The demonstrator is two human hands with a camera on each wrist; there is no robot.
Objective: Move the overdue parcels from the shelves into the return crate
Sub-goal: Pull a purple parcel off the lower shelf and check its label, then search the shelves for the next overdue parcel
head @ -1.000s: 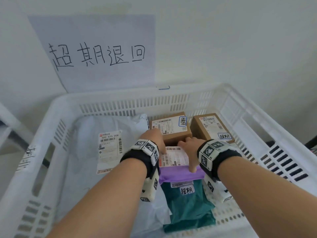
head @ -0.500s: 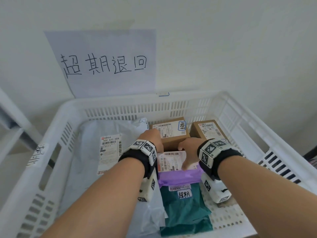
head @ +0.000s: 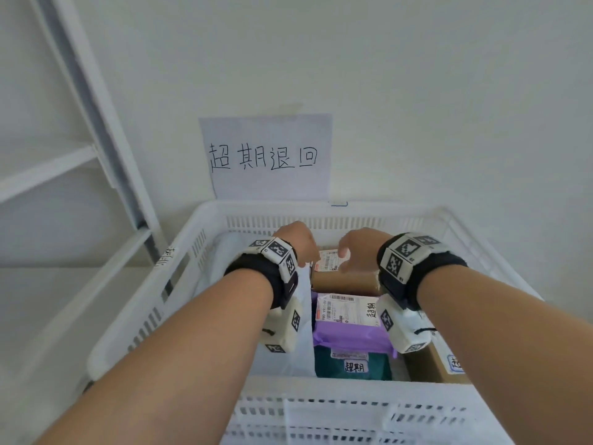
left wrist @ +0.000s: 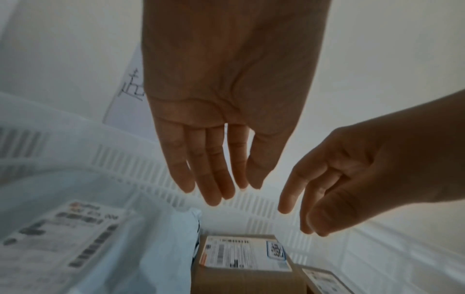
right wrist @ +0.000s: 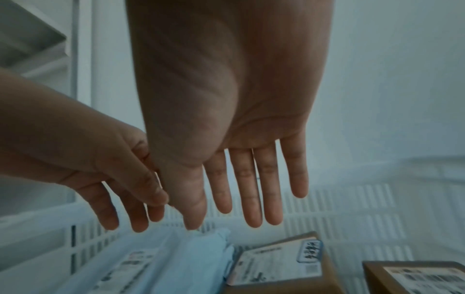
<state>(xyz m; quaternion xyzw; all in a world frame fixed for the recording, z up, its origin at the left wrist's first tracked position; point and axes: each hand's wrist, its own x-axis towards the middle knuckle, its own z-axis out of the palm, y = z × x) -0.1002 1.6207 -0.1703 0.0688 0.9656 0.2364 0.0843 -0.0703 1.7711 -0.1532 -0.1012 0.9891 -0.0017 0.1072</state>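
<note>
The white slatted return crate stands against the wall. Inside it, a purple parcel with a handwritten label lies on a green parcel. Behind them sits a brown box, with a second brown box at the right and a white poly bag at the left. My left hand and right hand hover side by side above the crate. Both hands hold nothing. In the wrist views the left hand and right hand hang with straight fingers over the brown box.
A paper sign with handwritten characters is taped to the wall above the crate. A white metal shelf frame rises at the left. The crate's near wall lies between me and the parcels.
Both hands have let go of the purple parcel and risen out of the crate. The parcel now lies flat on the green one. The head view has pulled back and tilted up.
</note>
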